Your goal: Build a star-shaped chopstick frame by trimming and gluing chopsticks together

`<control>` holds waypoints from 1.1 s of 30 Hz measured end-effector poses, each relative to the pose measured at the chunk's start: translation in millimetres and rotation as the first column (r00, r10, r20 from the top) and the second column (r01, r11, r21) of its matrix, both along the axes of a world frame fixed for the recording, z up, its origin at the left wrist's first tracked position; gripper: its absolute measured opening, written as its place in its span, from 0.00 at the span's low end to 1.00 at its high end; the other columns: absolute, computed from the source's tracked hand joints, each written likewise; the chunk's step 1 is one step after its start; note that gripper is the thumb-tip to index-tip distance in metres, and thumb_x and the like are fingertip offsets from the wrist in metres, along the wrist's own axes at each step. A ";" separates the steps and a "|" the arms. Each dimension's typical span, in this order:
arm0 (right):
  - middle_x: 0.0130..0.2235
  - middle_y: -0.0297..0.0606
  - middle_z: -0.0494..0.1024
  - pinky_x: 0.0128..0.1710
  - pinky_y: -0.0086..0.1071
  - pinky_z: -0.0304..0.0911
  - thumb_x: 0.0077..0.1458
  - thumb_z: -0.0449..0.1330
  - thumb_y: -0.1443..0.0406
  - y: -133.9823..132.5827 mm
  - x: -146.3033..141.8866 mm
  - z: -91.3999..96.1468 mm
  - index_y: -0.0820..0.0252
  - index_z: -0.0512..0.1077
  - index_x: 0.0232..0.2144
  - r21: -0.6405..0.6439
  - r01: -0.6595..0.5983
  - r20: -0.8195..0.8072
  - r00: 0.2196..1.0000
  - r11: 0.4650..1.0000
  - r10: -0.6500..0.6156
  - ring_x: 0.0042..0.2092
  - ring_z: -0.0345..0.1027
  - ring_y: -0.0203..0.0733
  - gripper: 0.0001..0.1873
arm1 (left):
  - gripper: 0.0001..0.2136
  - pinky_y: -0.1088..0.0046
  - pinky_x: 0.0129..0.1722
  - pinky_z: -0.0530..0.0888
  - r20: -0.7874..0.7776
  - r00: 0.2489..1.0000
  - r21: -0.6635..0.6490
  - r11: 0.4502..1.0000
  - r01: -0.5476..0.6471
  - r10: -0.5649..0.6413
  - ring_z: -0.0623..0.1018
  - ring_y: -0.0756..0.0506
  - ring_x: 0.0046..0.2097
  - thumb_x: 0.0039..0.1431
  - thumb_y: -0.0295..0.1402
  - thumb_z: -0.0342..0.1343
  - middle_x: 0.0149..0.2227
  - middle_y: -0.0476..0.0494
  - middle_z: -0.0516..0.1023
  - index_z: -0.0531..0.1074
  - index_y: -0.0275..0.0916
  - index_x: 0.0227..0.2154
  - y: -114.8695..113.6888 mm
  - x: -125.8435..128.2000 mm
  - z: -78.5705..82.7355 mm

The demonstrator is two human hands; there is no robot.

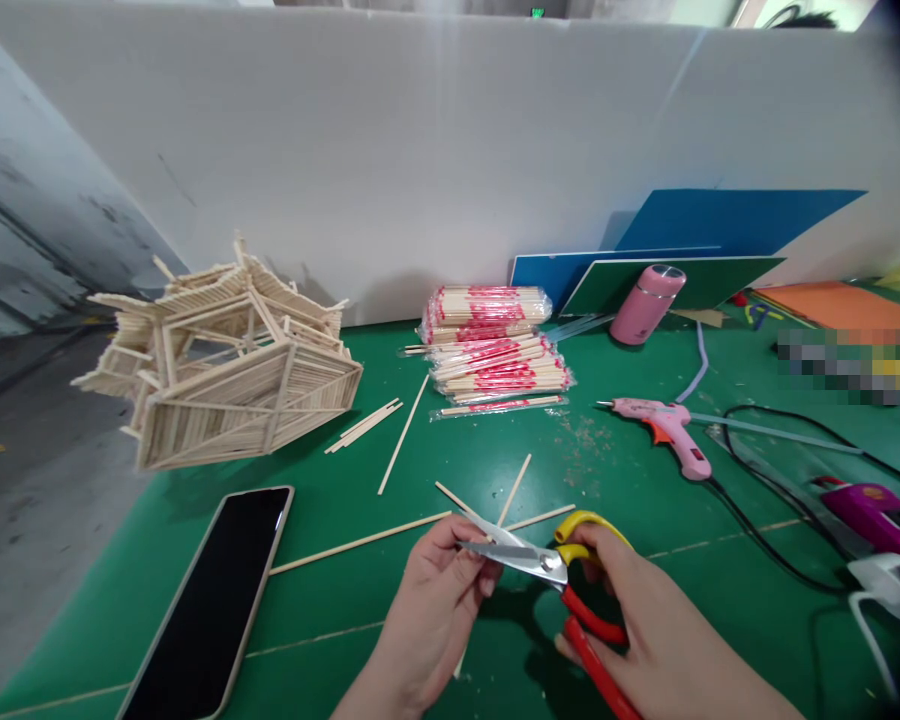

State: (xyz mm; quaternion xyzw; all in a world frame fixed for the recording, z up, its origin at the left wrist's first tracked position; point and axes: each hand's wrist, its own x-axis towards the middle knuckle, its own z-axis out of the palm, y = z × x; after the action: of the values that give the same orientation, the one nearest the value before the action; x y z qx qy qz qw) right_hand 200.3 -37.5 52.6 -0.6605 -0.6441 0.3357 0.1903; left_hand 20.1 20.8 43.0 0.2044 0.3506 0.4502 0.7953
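My left hand (439, 600) is closed, its thumb and fingertips pinching a thin wooden stick (514, 490) that the fingers partly cover. In my right hand (645, 600) is a pair of scissors (544, 565) with red and yellow handles. Its blades are parted and lie right at the left fingertips. Other loose sticks (360, 543) spread around the hands; which of them touch the fingers I cannot tell. To the left, a lattice model made of sticks (247, 390) sits on the green table (330, 620).
A phone (210, 600) lies front left. Behind the hands are wrapped chopstick packs (495, 365). At right are a pink glue gun (664, 425) with its cable, a pink flask (647, 305) and a purple tool (874, 515). Blue and green boards (705, 225) lean against the white partition.
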 end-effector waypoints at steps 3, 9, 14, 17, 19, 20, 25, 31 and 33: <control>0.37 0.40 0.71 0.35 0.34 0.64 0.43 0.59 0.58 0.3 -0.4 3.3 0.56 0.56 0.46 -0.028 0.003 -0.086 0.996 1.000 -0.005 0.36 0.67 0.43 0.27 | 0.08 0.80 0.23 0.60 0.014 1.000 -0.005 1.000 0.021 -0.021 0.65 0.55 0.23 0.39 0.29 0.64 0.23 0.51 0.70 0.69 0.36 0.20 -0.8 -0.6 -0.8; 0.33 0.35 0.71 0.32 0.30 0.64 0.43 0.58 0.62 2.2 -2.8 8.9 0.55 0.56 0.43 -0.077 -0.019 -0.143 0.990 0.997 0.007 0.31 0.66 0.38 0.24 | 0.07 0.79 0.24 0.61 0.030 0.999 0.008 1.000 0.029 -0.029 0.66 0.54 0.24 0.40 0.29 0.63 0.24 0.50 0.70 0.70 0.36 0.21 -0.8 -0.8 0.5; 0.31 0.33 0.71 0.31 0.30 0.64 0.44 0.58 0.62 3.1 -2.9 7.4 0.55 0.56 0.42 -0.065 -0.014 -0.131 0.991 0.998 0.005 0.30 0.66 0.37 0.22 | 0.06 0.79 0.25 0.61 0.007 0.999 0.041 0.998 0.040 -0.040 0.66 0.54 0.24 0.40 0.29 0.63 0.24 0.50 0.70 0.71 0.36 0.21 -0.5 -2.6 2.1; 0.33 0.34 0.71 0.33 0.31 0.64 0.43 0.59 0.63 0.9 -1.5 6.2 0.55 0.56 0.42 -0.060 -0.005 -0.127 0.992 0.998 -0.003 0.32 0.66 0.38 0.23 | 0.06 0.79 0.25 0.61 -0.007 0.999 0.064 0.997 0.047 -0.047 0.66 0.54 0.25 0.40 0.30 0.63 0.24 0.50 0.69 0.71 0.36 0.22 0.0 -2.8 2.2; 0.33 0.35 0.71 0.33 0.31 0.64 0.43 0.59 0.63 -0.7 -0.7 6.4 0.55 0.56 0.42 -0.069 -0.006 -0.131 0.991 0.998 -0.004 0.31 0.66 0.38 0.24 | 0.06 0.79 0.25 0.60 -0.024 0.998 0.082 0.995 0.055 -0.053 0.66 0.54 0.24 0.40 0.31 0.63 0.25 0.50 0.69 0.71 0.37 0.22 0.7 -2.8 2.0; 0.33 0.35 0.71 0.33 0.31 0.64 0.43 0.59 0.63 -1.3 -0.4 6.8 0.55 0.56 0.43 -0.072 -0.008 -0.135 0.991 0.997 -0.002 0.31 0.66 0.38 0.24 | 0.06 0.79 0.24 0.60 -0.037 0.998 0.093 0.994 0.060 -0.057 0.65 0.54 0.24 0.40 0.31 0.63 0.25 0.50 0.69 0.71 0.37 0.21 1.0 -3.0 1.9; 0.32 0.35 0.71 0.31 0.30 0.63 0.42 0.59 0.63 -1.7 0.7 6.7 0.56 0.58 0.41 -0.075 -0.011 -0.129 0.992 0.997 0.002 0.30 0.65 0.37 0.22 | 0.06 0.79 0.25 0.60 -0.191 0.977 0.201 0.970 0.133 -0.094 0.65 0.54 0.25 0.42 0.32 0.62 0.25 0.49 0.68 0.72 0.36 0.21 3.0 -7.4 0.0; 0.32 0.33 0.70 0.31 0.27 0.63 0.44 0.57 0.64 -2.7 2.1 6.7 0.57 0.59 0.41 -0.032 -0.016 -0.098 0.995 0.999 0.012 0.30 0.64 0.35 0.18 | 0.06 0.81 0.25 0.61 -0.190 0.979 0.226 0.967 0.118 -0.076 0.65 0.54 0.26 0.41 0.32 0.62 0.26 0.50 0.68 0.72 0.37 0.22 2.3 -7.5 -1.2; 0.32 0.33 0.71 0.31 0.27 0.63 0.44 0.57 0.65 -3.2 1.7 7.4 0.57 0.60 0.40 -0.026 -0.014 -0.092 0.996 1.000 0.012 0.30 0.64 0.35 0.18 | 0.06 0.81 0.25 0.61 -0.148 0.986 0.205 0.973 0.107 -0.077 0.65 0.54 0.26 0.41 0.32 0.63 0.27 0.50 0.69 0.72 0.37 0.23 0.8 -6.0 -0.5</control>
State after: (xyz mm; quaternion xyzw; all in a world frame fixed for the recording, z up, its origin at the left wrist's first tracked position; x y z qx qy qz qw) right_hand 202.0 -40.8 59.9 -0.6425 -0.6344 0.3756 0.2088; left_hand 14.0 21.7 42.5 0.3350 0.3454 0.4323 0.7626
